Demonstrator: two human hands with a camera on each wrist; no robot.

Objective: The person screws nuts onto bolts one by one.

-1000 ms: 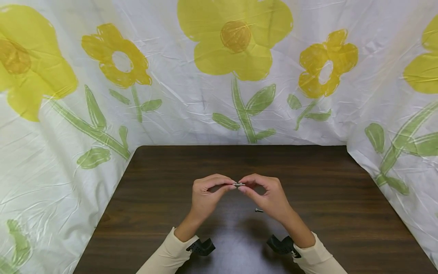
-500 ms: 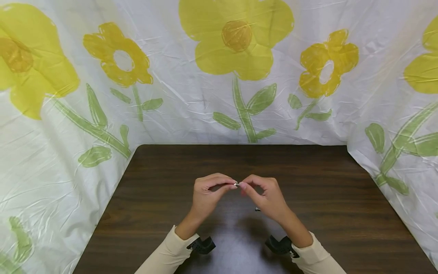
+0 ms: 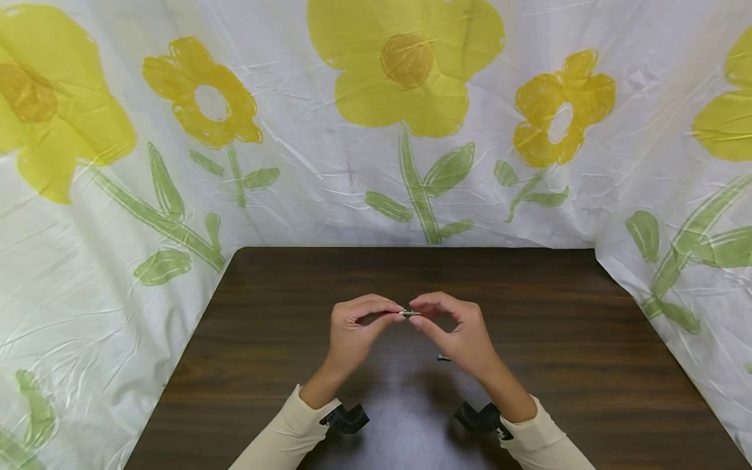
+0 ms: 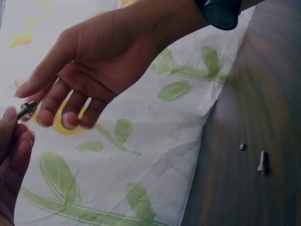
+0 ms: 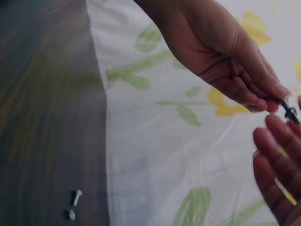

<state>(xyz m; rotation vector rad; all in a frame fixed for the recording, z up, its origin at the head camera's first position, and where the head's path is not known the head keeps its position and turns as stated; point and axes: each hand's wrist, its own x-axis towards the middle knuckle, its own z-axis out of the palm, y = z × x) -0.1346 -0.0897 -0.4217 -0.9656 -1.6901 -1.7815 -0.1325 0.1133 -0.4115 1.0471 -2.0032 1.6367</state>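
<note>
The left hand [image 3: 354, 333] pinches one end of a small metal bolt [image 3: 407, 313] between thumb and forefinger. Thumb and forefinger of the right hand [image 3: 461, 329] curl loosely round its other end, tips slightly parted. A ring-like part, apparently a nut [image 4: 26, 107], sits on the bolt. At the left edge of the left wrist view is the left hand [image 4: 11, 160], with the right hand [image 4: 108, 56] opposite. Low on the right wrist view's right edge are the right hand's fingers [image 5: 275, 146]; the left hand [image 5: 211, 42] comes from above.
Another bolt [image 3: 444, 358] lies on the dark wooden table [image 3: 264, 365] beside the right wrist. The left wrist view shows a loose nut [image 4: 242, 146] near that bolt [image 4: 262, 162]. A white curtain [image 3: 288, 215] with yellow flowers hangs round the table's back and sides.
The right fingertips closed over the bolt's end half a second ago and have since parted slightly, showing that end again. The left hand keeps its pinch; both hands are marginally higher.
</note>
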